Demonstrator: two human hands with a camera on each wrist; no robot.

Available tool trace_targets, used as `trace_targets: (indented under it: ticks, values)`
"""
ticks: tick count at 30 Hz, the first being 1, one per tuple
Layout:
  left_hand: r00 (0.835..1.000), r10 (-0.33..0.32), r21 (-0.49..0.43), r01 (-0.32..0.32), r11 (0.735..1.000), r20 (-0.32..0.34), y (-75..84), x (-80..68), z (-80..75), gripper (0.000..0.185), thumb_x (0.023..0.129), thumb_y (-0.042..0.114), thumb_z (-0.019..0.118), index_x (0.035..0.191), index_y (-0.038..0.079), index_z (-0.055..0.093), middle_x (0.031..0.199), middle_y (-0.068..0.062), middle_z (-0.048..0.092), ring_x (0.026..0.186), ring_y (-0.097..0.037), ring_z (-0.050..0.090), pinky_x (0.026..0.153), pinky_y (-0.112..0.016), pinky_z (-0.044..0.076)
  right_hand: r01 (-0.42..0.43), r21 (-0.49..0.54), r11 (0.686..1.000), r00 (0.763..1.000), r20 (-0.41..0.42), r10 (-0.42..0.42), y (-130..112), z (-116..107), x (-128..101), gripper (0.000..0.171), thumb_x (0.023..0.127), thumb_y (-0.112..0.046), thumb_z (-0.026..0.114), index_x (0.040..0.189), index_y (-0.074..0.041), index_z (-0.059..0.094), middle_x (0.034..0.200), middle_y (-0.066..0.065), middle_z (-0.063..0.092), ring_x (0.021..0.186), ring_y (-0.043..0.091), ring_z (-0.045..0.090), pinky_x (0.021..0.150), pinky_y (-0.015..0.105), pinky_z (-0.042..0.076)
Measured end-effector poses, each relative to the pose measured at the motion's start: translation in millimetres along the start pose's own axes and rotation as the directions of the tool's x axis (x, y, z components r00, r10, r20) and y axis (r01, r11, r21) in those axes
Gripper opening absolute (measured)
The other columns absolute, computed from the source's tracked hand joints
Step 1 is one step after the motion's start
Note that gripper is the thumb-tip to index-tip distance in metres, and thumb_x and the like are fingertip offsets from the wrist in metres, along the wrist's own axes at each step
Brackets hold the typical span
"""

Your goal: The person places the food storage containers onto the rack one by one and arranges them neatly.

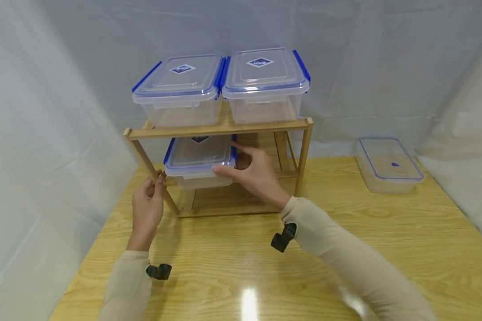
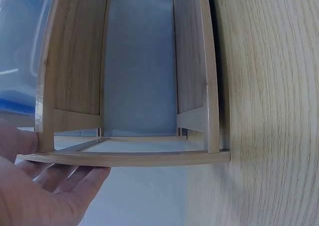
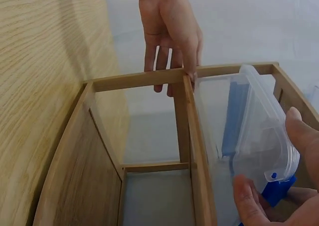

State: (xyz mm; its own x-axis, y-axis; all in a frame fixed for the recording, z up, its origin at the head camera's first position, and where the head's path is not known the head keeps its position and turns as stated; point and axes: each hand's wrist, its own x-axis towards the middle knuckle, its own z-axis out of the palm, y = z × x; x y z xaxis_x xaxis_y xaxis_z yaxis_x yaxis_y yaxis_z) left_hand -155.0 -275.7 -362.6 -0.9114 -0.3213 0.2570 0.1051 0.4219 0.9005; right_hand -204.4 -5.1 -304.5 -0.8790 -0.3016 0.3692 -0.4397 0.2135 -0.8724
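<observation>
Clear plastic with blue trim lies under the right hand (image 1: pixel 255 171), whose thumb is at the front right corner of a box (image 1: pixel 201 156) and whose fingers reach along its right end, spread and bent enough to grip it. The left hand (image 1: pixel 147 209) is nearly closed, thumb and fingers pinching the left front post of a wooden rack (image 1: pixel 218 128). The box is at the rack's middle level, toward the left, its front showing before the shelf rail (image 1: pixel 287 174); whether its base lies flat, I cannot tell. Its walls are see-through, its lid has rounded corners and a blue line near the rim, blue clips edge the left and right ends, and a dark blue label on the lid is partly hidden by the rack's top rail. Above stand the left top box (image 1: pixel 180 115) and right top box (image 1: pixel 263 109), side by side, with blue clips and diamond labels. Beige sleeves (image 1: pixel 124 281) carry black cameras (image 1: pixel 159 271). Well to the right, on the wooden table (image 1: pixel 225 254), is a blue-lined far box (image 1: pixel 385 171); pale sheeting (image 1: pixel 365 67) hangs behind.
</observation>
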Motion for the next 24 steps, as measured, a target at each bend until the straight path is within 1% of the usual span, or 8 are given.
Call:
trace_targets:
  ticks: [2,5,10,12,15,19,22,24]
  values:
    - [1.0,0.006,-0.005,-0.006,1.0,0.003,-0.6,0.3,-0.4,0.043,0.11,0.03,0.046,0.144,0.005,0.055,0.146,-0.011,0.055,0.132,-0.03,0.053,0.108,-0.047,0.043,0.016,0.03,0.999,1.0,-0.016,-0.016,1.2,3.3,1.0,0.077,0.083,-0.031,0.088,0.144,0.002,0.053,0.089,0.006,0.074,0.076,0.016,0.07,0.064,0.031,0.059]
    - [1.0,0.01,-0.011,-0.01,1.0,0.003,-1.5,0.7,-0.8,0.044,0.11,0.031,0.046,0.144,0.005,0.055,0.145,-0.013,0.055,0.132,-0.03,0.053,0.108,-0.048,0.043,0.029,0.051,0.998,0.999,-0.044,-0.027,2.3,7.7,2.1,0.075,0.083,-0.029,0.087,0.143,0.003,0.054,0.09,0.007,0.075,0.076,0.018,0.071,0.063,0.032,0.059]
    - [1.0,0.0,0.003,0.0,1.0,-0.002,-1.8,0.7,-0.6,0.046,0.109,0.033,0.047,0.141,0.002,0.057,0.146,-0.009,0.055,0.13,-0.03,0.055,0.106,-0.049,0.045,0.035,0.074,0.997,0.997,-0.076,-0.03,4.1,14.9,4.1,0.073,0.084,-0.026,0.086,0.143,0.002,0.053,0.093,0.011,0.076,0.072,0.022,0.071,0.06,0.032,0.058]
    - [1.0,-0.003,0.005,0.003,1.0,-0.003,-1.4,0.4,-0.3,0.046,0.109,0.034,0.047,0.14,0.001,0.058,0.148,-0.006,0.054,0.13,-0.029,0.055,0.106,-0.05,0.046,0.04,0.069,0.997,0.996,-0.087,-0.034,4.7,17.5,5.3,0.072,0.085,-0.026,0.086,0.143,0.001,0.053,0.096,0.012,0.076,0.073,0.021,0.071,0.061,0.031,0.058]
    - [1.0,0.001,0.006,-0.001,1.0,-0.006,-1.0,0.0,0.0,0.046,0.109,0.034,0.047,0.141,0.002,0.057,0.144,-0.012,0.056,0.13,-0.031,0.055,0.106,-0.05,0.045,0.042,0.044,0.998,0.995,-0.095,-0.038,4.8,21.2,6.7,0.073,0.086,-0.027,0.085,0.145,-0.001,0.052,0.097,0.01,0.075,0.076,0.017,0.07,0.062,0.029,0.057]
    - [1.0,0.012,0.008,-0.012,1.0,-0.004,-1.4,0.0,-0.1,0.046,0.109,0.034,0.047,0.143,0.004,0.056,0.145,-0.013,0.055,0.131,-0.03,0.054,0.106,-0.049,0.045,0.015,0.02,1.0,0.995,-0.099,-0.013,5.3,25.9,8.6,0.076,0.087,-0.03,0.083,0.149,-0.004,0.048,0.096,0.006,0.074,0.078,0.015,0.069,0.063,0.028,0.057]
    - [1.0,0.013,0.001,-0.013,1.0,0.004,-2.2,0.2,0.0,0.046,0.11,0.034,0.046,0.144,0.004,0.055,0.149,-0.007,0.052,0.133,-0.028,0.052,0.106,-0.049,0.045,-0.019,0.019,1.0,0.995,-0.099,0.021,6.4,29.1,10.1,0.076,0.089,-0.032,0.081,0.151,-0.007,0.045,0.099,0.004,0.073,0.082,0.015,0.069,0.065,0.028,0.057]
    - [1.0,0.01,-0.005,-0.01,1.0,0.008,-2.9,0.4,0.1,0.046,0.11,0.033,0.045,0.144,0.005,0.055,0.15,-0.006,0.051,0.134,-0.027,0.051,0.107,-0.049,0.044,-0.036,0.017,0.999,0.994,-0.099,0.038,6.8,30.6,10.4,0.076,0.089,-0.034,0.08,0.152,-0.009,0.045,0.1,0.004,0.072,0.086,0.015,0.07,0.067,0.028,0.057]
